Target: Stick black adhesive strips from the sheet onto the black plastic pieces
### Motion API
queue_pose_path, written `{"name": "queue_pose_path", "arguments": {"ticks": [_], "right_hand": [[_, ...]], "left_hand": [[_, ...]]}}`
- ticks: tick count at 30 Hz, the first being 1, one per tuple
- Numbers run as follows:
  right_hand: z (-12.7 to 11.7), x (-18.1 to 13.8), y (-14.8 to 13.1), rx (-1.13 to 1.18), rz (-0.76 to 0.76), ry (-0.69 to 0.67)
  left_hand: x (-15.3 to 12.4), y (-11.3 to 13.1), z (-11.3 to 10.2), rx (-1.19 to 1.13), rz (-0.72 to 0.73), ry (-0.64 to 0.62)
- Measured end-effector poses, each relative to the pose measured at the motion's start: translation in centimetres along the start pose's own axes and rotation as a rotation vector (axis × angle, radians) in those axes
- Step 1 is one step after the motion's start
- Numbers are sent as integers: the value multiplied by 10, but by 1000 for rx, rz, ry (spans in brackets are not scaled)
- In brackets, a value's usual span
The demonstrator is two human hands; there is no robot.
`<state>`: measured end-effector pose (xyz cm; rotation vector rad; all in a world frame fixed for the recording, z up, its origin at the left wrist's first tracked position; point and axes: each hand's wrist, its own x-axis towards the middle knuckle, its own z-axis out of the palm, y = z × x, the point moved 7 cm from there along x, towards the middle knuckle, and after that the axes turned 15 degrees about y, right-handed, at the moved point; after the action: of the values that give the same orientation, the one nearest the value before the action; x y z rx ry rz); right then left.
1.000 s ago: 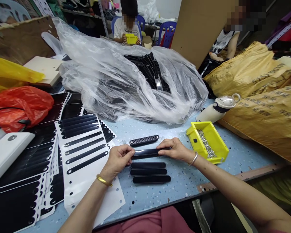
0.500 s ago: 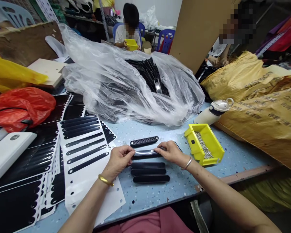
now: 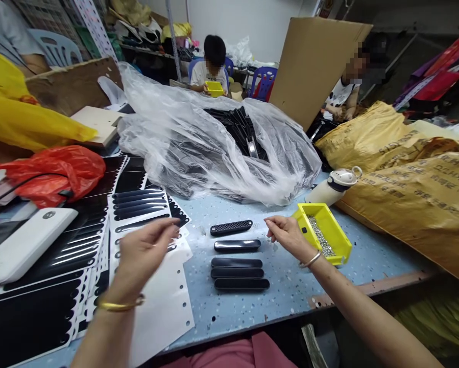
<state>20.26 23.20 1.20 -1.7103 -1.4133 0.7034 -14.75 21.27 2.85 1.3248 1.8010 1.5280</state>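
My left hand (image 3: 147, 253), a little blurred, hovers over the white sheet of black strip stickers (image 3: 152, 291). Its fingers are loosely bent and nothing shows in them. On the right, my right hand (image 3: 288, 235) is just above the table, fingers slightly apart and holding nothing visible. Between the hands lies a glossy black bar with rounded ends (image 3: 237, 246). Behind it is a black bar with a lattice face (image 3: 231, 227) and a small round fitting at each end. Several smooth black bars (image 3: 241, 283) lie side by side nearer to me.
A yellow bin (image 3: 342, 240) of small metal parts and a white bottle (image 3: 331, 186) stand right. Clear plastic (image 3: 183, 138) covers black parts at the back. Sticker sheets (image 3: 30, 317), a white power bank (image 3: 33, 245) and a red bag (image 3: 66, 171) lie left. Two people sit beyond.
Both hands have let go of the glossy black bar, which stays on the table. My left hand has moved left over the sticker sheet; my right hand has drawn off to the right.
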Motion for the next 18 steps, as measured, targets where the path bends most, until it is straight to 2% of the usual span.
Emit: {"name": "queue_pose_path", "arguments": {"ticks": [2,3,5,7,9,11,13,15,18], "right_hand": [[10,0,-22,-23,-101,-18],[18,-2,-34,-34,-157,-31],[45,-11,-60,-57,-297,-87],[81,-26,-86,-74,-458,-191],[124,-47,-110,-106,-627,-337],[166,-67,-128,-199,-773,-482],[202,-77,-139,-327,-866,-565],[228,-72,-148,-425,-917,-557],[256,-39,-158,-518,-850,-491]], "left_hand": [[22,-9,-51,38,-38,259],[29,-18,-71,121,-76,324],[37,-33,-101,291,-106,370],[39,-51,-116,383,-124,362],[38,-68,-123,429,-137,373],[38,-81,-121,448,-150,368],[40,-89,-115,449,-158,354],[47,-93,-110,442,-157,341],[63,-93,-106,425,-140,326]]}}
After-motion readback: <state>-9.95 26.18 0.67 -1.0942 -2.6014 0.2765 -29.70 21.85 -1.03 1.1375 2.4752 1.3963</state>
